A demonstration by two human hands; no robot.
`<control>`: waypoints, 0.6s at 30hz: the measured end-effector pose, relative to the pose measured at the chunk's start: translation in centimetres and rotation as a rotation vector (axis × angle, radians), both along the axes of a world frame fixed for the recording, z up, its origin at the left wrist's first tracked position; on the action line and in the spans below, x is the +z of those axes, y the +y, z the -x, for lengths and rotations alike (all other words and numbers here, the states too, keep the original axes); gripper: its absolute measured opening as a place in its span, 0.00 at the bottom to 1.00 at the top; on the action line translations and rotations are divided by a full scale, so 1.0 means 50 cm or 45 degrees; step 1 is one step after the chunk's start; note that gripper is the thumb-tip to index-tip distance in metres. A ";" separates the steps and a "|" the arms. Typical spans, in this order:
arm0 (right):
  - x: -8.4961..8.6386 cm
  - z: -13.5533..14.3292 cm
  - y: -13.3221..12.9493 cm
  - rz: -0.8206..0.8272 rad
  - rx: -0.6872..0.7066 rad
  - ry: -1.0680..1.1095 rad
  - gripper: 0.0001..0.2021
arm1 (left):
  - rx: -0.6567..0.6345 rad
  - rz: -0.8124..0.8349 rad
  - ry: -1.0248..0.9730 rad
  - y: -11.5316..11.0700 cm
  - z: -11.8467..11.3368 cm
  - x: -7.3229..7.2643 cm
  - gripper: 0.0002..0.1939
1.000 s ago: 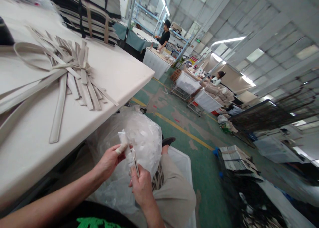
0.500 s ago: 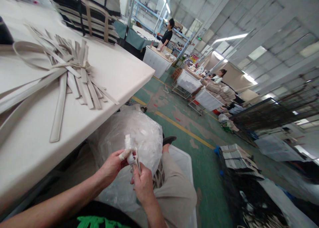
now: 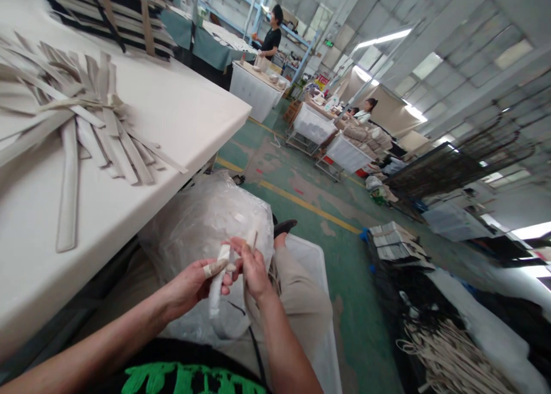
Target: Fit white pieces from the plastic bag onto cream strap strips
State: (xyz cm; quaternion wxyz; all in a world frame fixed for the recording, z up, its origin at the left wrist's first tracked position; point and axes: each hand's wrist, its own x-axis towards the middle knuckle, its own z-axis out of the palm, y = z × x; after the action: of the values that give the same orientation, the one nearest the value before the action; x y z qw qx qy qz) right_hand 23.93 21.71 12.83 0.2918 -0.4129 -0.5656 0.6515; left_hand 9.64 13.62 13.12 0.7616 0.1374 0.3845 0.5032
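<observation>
Over my lap, my left hand (image 3: 210,273) is closed on a white strip (image 3: 217,299), with tape wrapped round one finger. The strip's lower part curls down below the fingers. Close beside it, my right hand (image 3: 255,268) pinches a narrow beige strap (image 3: 248,296); its thin end pokes up above the fingers and the rest hangs down. The fingertips of both hands nearly meet, so whether strip and strap touch cannot be made out. Beneath the hands lies a large clear plastic bag (image 3: 198,205) with pale contents.
To the left stands a white-topped table (image 3: 185,107) bearing a heap of beige straps (image 3: 116,141) and a dark-and-beige stack (image 3: 138,27). A white bin (image 3: 307,256) is by my leg. Bundled straps (image 3: 451,354) lie at right. A person (image 3: 271,38) stands farther off.
My right hand has risen and turned upward beside the left. The white strip, bunched above my left hand before, now hangs in a curl below it. The view has shifted slightly right.
</observation>
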 end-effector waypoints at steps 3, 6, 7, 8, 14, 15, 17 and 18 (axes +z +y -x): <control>-0.041 0.032 -0.012 0.095 0.146 0.092 0.31 | -0.007 -0.028 -0.039 -0.001 -0.001 0.005 0.19; -0.091 0.042 -0.022 -0.053 0.056 -0.160 0.30 | 0.006 -0.050 -0.002 -0.001 0.014 0.015 0.18; -0.106 0.038 -0.021 -0.168 0.037 -0.338 0.29 | 0.025 -0.063 0.021 0.000 0.023 0.021 0.19; -0.119 0.032 -0.018 -0.286 0.036 -0.520 0.26 | 0.054 -0.077 0.050 0.002 0.033 0.029 0.19; -0.133 -0.022 0.013 -0.446 0.133 -0.898 0.13 | 0.414 -0.114 0.285 0.039 0.095 0.063 0.23; -0.119 -0.025 0.013 -0.455 0.101 -0.883 0.13 | 0.479 -0.100 0.314 0.047 0.099 0.063 0.24; -0.080 -0.022 0.007 -0.497 0.010 -0.726 0.17 | 0.574 -0.092 0.365 0.059 0.094 0.059 0.25; -0.058 -0.016 0.002 -0.518 -0.012 -0.603 0.18 | 0.597 -0.110 0.391 0.063 0.088 0.056 0.26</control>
State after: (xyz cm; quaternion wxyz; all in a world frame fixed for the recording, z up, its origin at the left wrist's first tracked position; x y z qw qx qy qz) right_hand 24.73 21.80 9.94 0.2319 -0.4889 -0.7347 0.4092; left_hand 5.23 16.78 15.91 0.5509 0.1517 0.4947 0.6548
